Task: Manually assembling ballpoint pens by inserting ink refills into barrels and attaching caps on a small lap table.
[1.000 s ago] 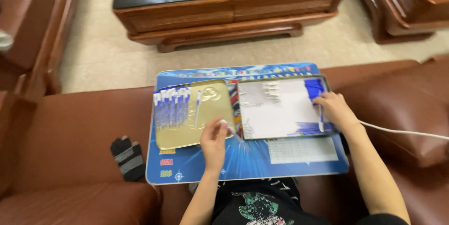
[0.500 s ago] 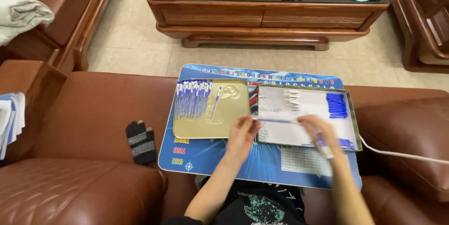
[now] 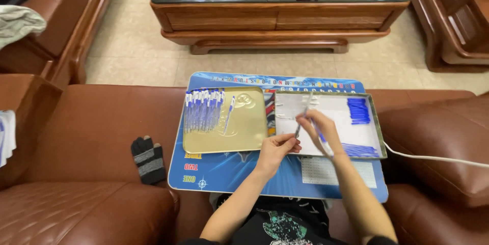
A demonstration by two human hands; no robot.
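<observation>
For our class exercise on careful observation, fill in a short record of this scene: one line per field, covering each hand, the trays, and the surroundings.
left hand: left hand pinches the lower end of a thin pen part
right hand: right hand grips the same part higher up, with a blue pen held alongside
gold tray: gold tray holds a row of assembled blue-and-white pens
white tray: white tray holds loose blue pen parts
support: blue lap board on a brown leather sofa
nearby: striped glove; wooden coffee table

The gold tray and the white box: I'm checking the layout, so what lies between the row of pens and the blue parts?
In the head view, one loose pen, bare gold tray, then both hands holding a pen.
</observation>
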